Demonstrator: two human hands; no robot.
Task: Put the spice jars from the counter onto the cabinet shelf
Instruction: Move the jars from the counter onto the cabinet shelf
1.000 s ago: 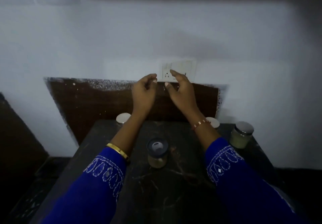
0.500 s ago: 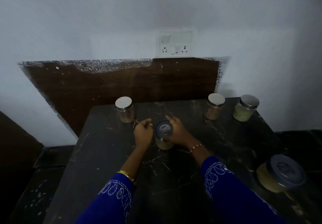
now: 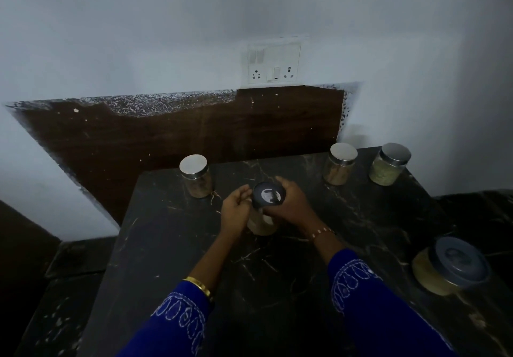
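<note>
Both my hands, left (image 3: 235,210) and right (image 3: 291,206), clasp the centre jar (image 3: 265,212) on the tabletop (image 3: 277,287); it could slip if lifted by its lid.

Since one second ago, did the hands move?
Yes. Both hands, left and right, came down from the wall socket to the dark-lidded jar on the counter.

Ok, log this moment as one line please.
phase: grasping | both hands around dark-lidded jar on counter | four other jars standing | shelf: not in view

No readable text — jar lid mark illegible
</note>
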